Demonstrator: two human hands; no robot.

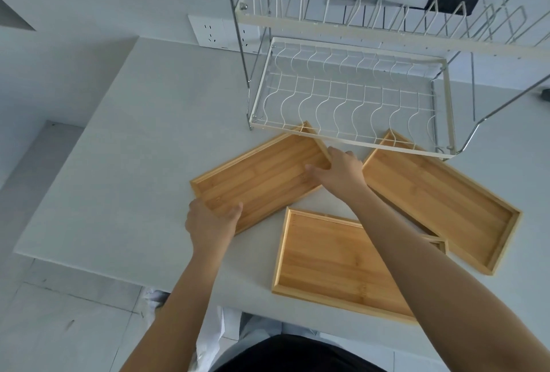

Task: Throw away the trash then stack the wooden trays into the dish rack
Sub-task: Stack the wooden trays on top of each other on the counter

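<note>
Fingers of the left hand (212, 222) curled over the near corner of the left tray (262, 179), thumb lying inside on the floor of it; the right hand (337, 170) closed on the opposite end, thumb inside and fingers wrapped over the far rim. Both hands gripped this one tray, which lay flat on the counter (119, 163), its far corner tucked just under the front edge of the dish rack (351, 94).

No trash showed on the counter, so the work seemed to have reached the stacking step, with this tray first. Lifting it would probably call for drawing it back from under the rack's front rail, then raising it above the rail.

Beside it, the right tray (440, 199) also poked under the rack's front edge, and the near tray (336, 258) lay in front of the rack, closest to the person. The rack's lower basket sat empty. Left of the rack the counter was bare and open.
</note>
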